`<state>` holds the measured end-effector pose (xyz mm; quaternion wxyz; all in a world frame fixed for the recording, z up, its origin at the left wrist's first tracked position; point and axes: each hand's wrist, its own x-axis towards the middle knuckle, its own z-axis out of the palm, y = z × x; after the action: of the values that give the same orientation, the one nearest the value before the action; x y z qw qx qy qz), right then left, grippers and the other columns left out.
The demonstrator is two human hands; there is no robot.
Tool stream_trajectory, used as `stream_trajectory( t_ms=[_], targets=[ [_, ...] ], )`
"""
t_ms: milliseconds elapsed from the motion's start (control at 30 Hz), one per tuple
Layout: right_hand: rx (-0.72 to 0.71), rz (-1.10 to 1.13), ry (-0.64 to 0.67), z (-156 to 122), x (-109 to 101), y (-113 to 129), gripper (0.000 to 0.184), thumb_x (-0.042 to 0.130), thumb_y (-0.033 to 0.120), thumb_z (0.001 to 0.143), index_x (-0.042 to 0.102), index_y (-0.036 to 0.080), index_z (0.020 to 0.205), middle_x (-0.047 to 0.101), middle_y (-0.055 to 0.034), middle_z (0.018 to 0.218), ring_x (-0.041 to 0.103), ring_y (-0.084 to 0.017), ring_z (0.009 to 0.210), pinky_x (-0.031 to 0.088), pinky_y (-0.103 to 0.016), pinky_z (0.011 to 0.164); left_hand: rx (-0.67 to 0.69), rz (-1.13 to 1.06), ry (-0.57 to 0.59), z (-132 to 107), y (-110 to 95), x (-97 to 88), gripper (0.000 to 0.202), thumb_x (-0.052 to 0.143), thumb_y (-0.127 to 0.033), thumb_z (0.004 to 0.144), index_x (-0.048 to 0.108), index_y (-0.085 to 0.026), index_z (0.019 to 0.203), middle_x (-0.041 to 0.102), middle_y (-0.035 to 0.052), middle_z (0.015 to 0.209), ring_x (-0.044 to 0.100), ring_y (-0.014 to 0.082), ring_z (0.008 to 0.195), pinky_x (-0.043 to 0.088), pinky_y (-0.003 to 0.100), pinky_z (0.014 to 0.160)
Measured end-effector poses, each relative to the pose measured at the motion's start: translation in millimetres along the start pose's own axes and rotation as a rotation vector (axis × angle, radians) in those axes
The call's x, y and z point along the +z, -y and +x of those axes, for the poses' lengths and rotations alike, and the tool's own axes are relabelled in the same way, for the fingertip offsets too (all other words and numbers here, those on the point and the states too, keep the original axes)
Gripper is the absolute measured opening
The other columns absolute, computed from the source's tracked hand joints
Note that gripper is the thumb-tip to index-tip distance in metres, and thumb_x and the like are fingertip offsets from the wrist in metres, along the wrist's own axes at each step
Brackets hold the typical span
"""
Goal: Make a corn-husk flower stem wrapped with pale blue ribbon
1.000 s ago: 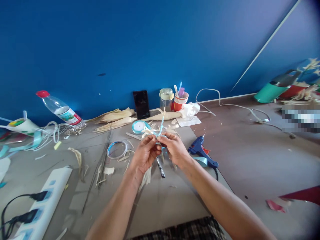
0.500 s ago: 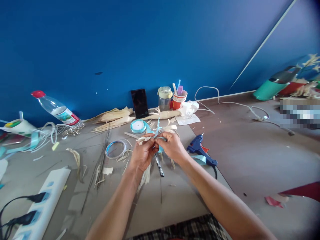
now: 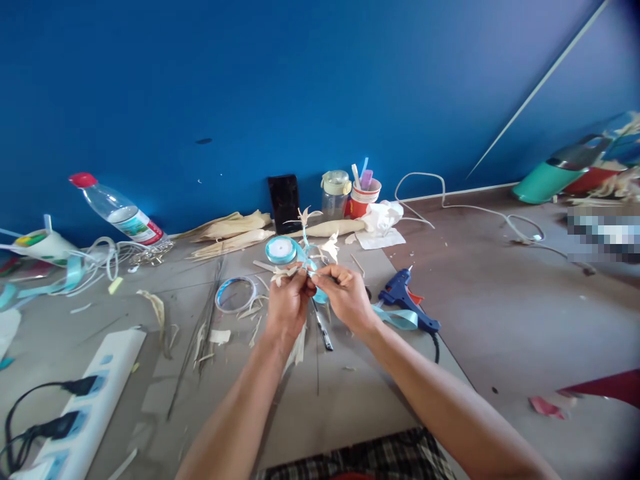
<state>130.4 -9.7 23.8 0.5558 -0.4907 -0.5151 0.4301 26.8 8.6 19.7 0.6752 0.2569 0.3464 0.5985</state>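
My left hand (image 3: 287, 303) and my right hand (image 3: 346, 297) meet over the grey board (image 3: 320, 400), both pinched on a small craft piece (image 3: 306, 257) made of pale husk strips bound with light blue ribbon. Husk flower shapes stick up from it above my fingers. Blue ribbon trails from my right hand toward the glue gun (image 3: 406, 300). A spool of light blue ribbon (image 3: 281, 250) lies just beyond the hands. A dark pen-like tool (image 3: 323, 330) lies on the board below them.
A white power strip (image 3: 85, 407) with black plugs sits near left. A water bottle (image 3: 117, 215), dried husks (image 3: 227, 235), a phone (image 3: 284, 203), a jar (image 3: 335, 193) and a red paper cup (image 3: 363, 197) line the blue wall. A white cable (image 3: 470, 213) crosses the right floor.
The craft piece has tipped more upright, its husk flowers now standing higher above my fingers. Both hands stay pinched together on it in nearly the same place.
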Motion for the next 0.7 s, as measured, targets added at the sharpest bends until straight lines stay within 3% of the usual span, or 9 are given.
stream_trajectory(
  t_ms=[267,467,700],
  targets=[
    [0.052,-0.031,0.002,2.2,-0.7,2.9,0.014,0.057,0.025,0.072,0.064,0.015,0.066,0.062,-0.0009,0.063,0.054,-0.014,0.064,0.043,-0.025,0.064,0.054,0.071,-0.036,1.2,4.4,-1.4,0.021,0.071,-0.018,0.063,0.06,-0.014,0.08,0.057,-0.0029,0.059,0.051,0.0081,0.05,0.041,0.023,0.053],
    [0.031,-0.05,0.017,2.0,-3.0,4.8,0.015,0.055,0.025,0.073,0.064,0.014,0.068,0.063,-0.0012,0.064,0.054,-0.013,0.064,0.042,-0.024,0.063,0.049,0.064,0.0,0.6,1.7,0.2,0.024,0.073,-0.018,0.061,0.059,-0.013,0.08,0.057,-0.0027,0.061,0.051,0.0073,0.051,0.04,0.022,0.055],
    [0.047,-0.123,0.015,2.0,-2.0,6.7,0.015,0.053,0.023,0.072,0.063,0.014,0.065,0.059,-0.0002,0.059,0.052,-0.013,0.061,0.04,-0.024,0.062,0.176,0.316,-0.037,1.0,5.3,-4.5,0.017,0.067,-0.025,0.068,0.06,-0.016,0.08,0.056,-0.0037,0.059,0.049,0.0089,0.052,0.039,0.023,0.055]
  ],
)
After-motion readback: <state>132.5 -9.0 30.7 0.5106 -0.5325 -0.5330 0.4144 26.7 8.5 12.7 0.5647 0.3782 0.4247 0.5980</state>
